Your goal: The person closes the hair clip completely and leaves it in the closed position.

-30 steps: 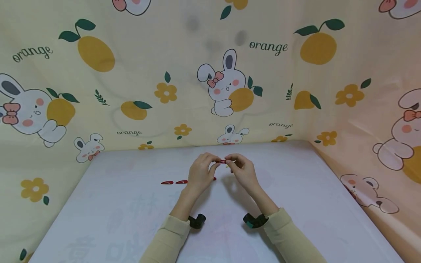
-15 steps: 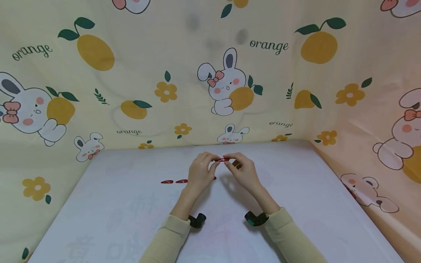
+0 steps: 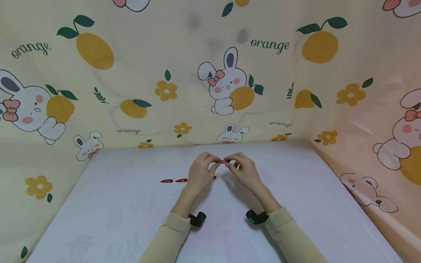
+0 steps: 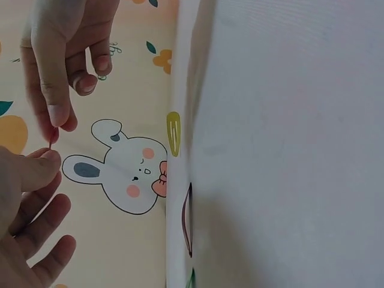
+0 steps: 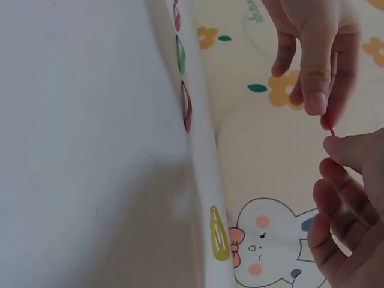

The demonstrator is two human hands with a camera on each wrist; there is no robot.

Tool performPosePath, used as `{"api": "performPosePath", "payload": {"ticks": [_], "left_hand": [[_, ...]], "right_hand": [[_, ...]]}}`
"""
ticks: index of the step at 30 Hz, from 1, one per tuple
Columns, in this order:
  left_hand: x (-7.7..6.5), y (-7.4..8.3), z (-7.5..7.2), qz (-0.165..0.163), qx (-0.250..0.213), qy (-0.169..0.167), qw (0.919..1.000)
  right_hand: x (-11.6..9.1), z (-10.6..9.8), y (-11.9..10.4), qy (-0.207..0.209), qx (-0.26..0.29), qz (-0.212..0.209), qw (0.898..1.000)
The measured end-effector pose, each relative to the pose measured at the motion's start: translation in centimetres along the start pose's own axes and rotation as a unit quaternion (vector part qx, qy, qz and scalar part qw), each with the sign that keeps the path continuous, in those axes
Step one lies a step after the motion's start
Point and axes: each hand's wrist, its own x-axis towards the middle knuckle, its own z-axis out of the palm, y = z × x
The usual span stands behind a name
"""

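Observation:
Between both hands, raised above the table, is a small red snap hair clip [image 3: 224,161]. My left hand [image 3: 201,171] pinches one end of it between thumb and fingertips. The thumb and fingertips of my right hand [image 3: 244,171] pinch the other end. Edge-on in the left wrist view, the clip [image 4: 52,141] shows only as a thin red line, with fingertips covering most of it. Below the hands, a yellow snap clip [image 5: 219,234] lies on the table. Farther along the row are a dark red clip [image 5: 186,107] and a green clip [image 5: 180,55].
Two red clips, one [image 3: 166,181] and another [image 3: 181,180], lie left of my left hand on the white tabletop [image 3: 125,212]. A red tip [image 3: 215,177] shows beside the left wrist. A printed curtain [image 3: 184,44] stands behind the table and along its sides.
The right fingertips slid outward along the red hair clip, baring more of it, then settled back around its right end. The left hand keeps its pinch and has hardly moved.

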Motion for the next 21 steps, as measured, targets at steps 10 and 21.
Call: {"api": "performPosePath", "payload": {"ticks": [10,21], "left_hand": [[0.3,-0.2,0.7,-0.028,0.002,-0.053,0.9982],[0.5,-0.4,1.9,-0.039,0.015,-0.096,0.9945]], "right_hand": [[-0.1,-0.2,1.0,-0.026,-0.027,0.026,0.999],[-0.3,0.0,2.0,-0.056,-0.057,0.053,0.995]]}}
